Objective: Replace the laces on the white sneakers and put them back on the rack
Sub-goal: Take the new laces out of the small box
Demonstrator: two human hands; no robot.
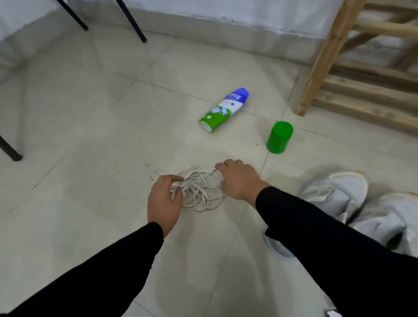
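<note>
Head view, centre: untangling laces (201, 192) on floor (82, 126), fingers (172, 180) of left hand (163, 201) and right hand (238, 179) curled, gripping strands; next, likely freeing one end to thread sneakers (361, 204) at right.

It looked like a plain room in a home; pale square floor tiles (82, 126) met a scuffed white wall (212, 1); a slatted wooden rack (378, 90) stood by that wall; white sneakers (338, 193) and a household spray can (224, 109) sat on the floor; thin black furniture legs (128, 13) stood nearby.
</note>
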